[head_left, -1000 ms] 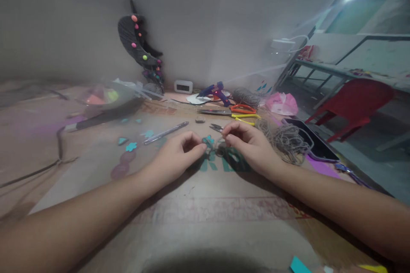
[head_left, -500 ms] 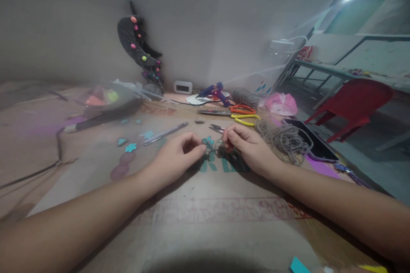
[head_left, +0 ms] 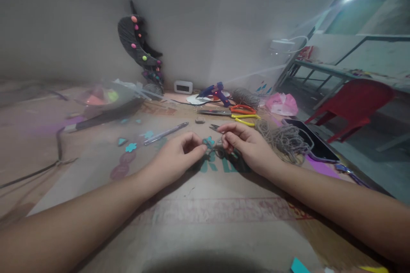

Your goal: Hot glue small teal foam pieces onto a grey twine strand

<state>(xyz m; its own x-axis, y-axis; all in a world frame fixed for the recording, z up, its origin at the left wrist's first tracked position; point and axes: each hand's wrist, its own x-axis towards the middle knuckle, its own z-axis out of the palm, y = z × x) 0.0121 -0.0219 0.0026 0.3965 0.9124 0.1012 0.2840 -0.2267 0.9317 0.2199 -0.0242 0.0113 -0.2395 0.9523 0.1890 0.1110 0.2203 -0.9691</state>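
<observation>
Thumb and forefinger of my left hand (head_left: 179, 154) pinch a thin grey cord (head_left: 218, 152) over the cardboard. A turquoise flower cutout (head_left: 209, 141) shows just beyond those fingertips; whether it is attached to the cord cannot be told. Opposite, my right hand (head_left: 248, 145) has its thumb and curled fingers closed around the cord's other part, forefinger raised a little. Small loops of cord lie between the two hands. Right beside my right hand is a loose heap of the same grey cord (head_left: 290, 143). Pointed metal tips (head_left: 215, 127) stick out behind its forefinger.
Behind the hands lie orange-handled scissors (head_left: 242, 109), a yellow handle (head_left: 245, 122) and a blue glue gun (head_left: 215, 92). A pen (head_left: 165, 133) and turquoise flower pieces (head_left: 131, 147) lie left. A phone (head_left: 315, 140) borders the right edge; a red chair (head_left: 355, 102) stands beyond.
My right forefinger has lifted and stretched to the left, and the right grip has shifted slightly along the cord. My left hand has stayed put.
</observation>
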